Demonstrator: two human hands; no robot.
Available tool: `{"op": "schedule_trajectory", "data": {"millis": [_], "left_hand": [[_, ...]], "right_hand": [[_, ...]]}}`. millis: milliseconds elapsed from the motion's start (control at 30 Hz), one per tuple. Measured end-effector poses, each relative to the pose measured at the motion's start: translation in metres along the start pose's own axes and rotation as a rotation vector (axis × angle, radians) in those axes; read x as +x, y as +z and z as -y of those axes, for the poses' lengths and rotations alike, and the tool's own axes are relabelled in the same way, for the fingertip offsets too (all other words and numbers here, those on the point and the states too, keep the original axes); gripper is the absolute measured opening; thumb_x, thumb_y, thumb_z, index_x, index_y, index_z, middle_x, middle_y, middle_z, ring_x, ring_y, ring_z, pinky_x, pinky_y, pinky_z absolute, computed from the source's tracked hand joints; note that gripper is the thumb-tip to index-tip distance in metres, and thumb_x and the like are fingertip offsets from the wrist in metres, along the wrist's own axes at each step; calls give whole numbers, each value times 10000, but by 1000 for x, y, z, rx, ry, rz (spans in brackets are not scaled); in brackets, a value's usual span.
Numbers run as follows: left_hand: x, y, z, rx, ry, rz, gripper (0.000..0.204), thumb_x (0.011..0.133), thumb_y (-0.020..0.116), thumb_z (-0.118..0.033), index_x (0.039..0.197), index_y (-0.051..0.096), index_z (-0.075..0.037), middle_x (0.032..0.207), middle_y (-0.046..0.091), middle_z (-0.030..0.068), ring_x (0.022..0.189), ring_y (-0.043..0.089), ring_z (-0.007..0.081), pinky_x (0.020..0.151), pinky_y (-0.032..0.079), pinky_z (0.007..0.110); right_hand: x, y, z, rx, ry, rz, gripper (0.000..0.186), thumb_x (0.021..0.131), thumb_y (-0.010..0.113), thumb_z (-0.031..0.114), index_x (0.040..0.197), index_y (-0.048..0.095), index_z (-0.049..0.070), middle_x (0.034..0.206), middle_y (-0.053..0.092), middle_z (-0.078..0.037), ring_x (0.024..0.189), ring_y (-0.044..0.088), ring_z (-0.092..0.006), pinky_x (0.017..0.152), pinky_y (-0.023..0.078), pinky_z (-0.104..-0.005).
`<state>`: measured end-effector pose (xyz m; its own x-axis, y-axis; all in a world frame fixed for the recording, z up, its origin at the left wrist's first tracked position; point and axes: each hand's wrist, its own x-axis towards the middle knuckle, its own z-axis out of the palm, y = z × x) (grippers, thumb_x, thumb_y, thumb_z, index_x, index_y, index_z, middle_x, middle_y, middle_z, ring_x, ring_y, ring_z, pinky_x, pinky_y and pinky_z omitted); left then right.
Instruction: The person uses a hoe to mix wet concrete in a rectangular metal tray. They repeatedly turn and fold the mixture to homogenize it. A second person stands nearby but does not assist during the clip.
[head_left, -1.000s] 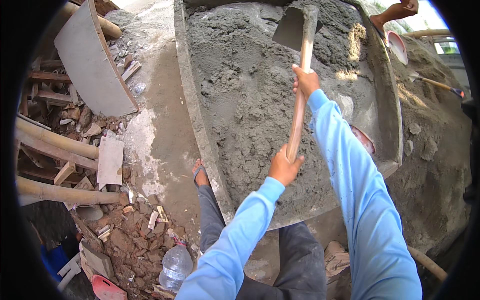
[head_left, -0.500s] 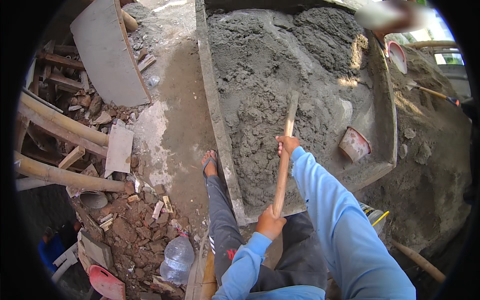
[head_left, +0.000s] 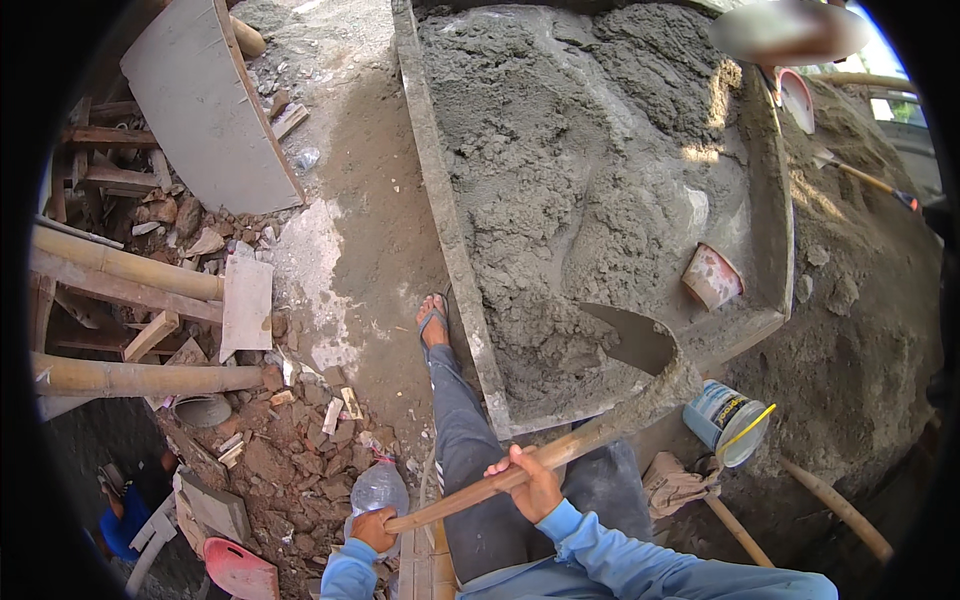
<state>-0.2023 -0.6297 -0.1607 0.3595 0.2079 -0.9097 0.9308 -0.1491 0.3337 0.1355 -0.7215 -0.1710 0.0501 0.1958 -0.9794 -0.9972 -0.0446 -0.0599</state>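
Note:
A hoe lies slantwise across the front of me, its wooden handle rising to the right. My left hand is wrapped round the handle's near end. Further up, my right hand grips it with the fingers curled round the wood. The hoe's curved metal blade is above the near right part of a mixing trough, beside the wet grey mortar that fills it. Whether the blade touches the mortar, I cannot tell. A mortar-smeared reddish bucket lies tilted inside the trough.
A labelled plastic pail and a wooden-handled tool are at near right. A sand heap rises behind them. Leftward are rubble, bamboo poles, a large clear bottle and a leaning board. Another person shows at lower left.
The hoe's head has come out of the mortar and swung toward me and right. Both hands have moved down and left with the handle, which now slants much flatter.

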Motion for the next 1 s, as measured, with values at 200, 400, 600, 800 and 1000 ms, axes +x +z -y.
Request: {"op": "schedule_trajectory", "data": {"millis": [200, 400, 600, 800, 1000], "left_hand": [[38, -14, -71, 125, -138, 5, 209, 699, 680, -205, 901, 674, -153, 814, 680, 193, 815, 664, 390, 732, 531, 482], [139, 19, -134, -49, -2, -207, 205, 697, 659, -137, 897, 665, -97, 776, 662, 223, 774, 648, 426, 696, 517, 495], [234, 37, -299, -204, 348, -9, 496, 761, 697, -188, 1200, 555, -4, 886, 655, 291, 878, 644, 454, 777, 516, 488], [239, 109, -412, -631, 393, -187, 409, 696, 722, -176, 1009, 557, 30, 826, 632, 259, 821, 619, 450, 739, 484, 458], [70, 76, -313, -533, 157, 0, 399, 712, 701, -251, 983, 554, 3, 896, 634, 274, 912, 607, 463, 771, 475, 504]], "right_hand": [[107, 24, 66, -40, 184, -227, 122, 826, 611, 102, 861, 527, 21, 710, 533, -96, 654, 577, -272, 702, 543, -476], [220, 12, 126, -4, -80, -325, 154, 802, 695, 93, 803, 543, 66, 626, 454, -7, 515, 451, -148, 483, 445, -345], [163, 19, 338, -127, -573, -176, 176, 819, 665, 72, 769, 500, 40, 597, 457, -10, 468, 458, -123, 416, 412, -306], [271, -9, 411, -512, -374, -238, 202, 829, 673, 79, 744, 490, 69, 564, 467, 2, 431, 420, -108, 401, 404, -281], [206, -55, 235, -353, -98, -240, 134, 825, 644, 58, 801, 514, 44, 577, 443, 8, 443, 425, -111, 408, 403, -292]]}}
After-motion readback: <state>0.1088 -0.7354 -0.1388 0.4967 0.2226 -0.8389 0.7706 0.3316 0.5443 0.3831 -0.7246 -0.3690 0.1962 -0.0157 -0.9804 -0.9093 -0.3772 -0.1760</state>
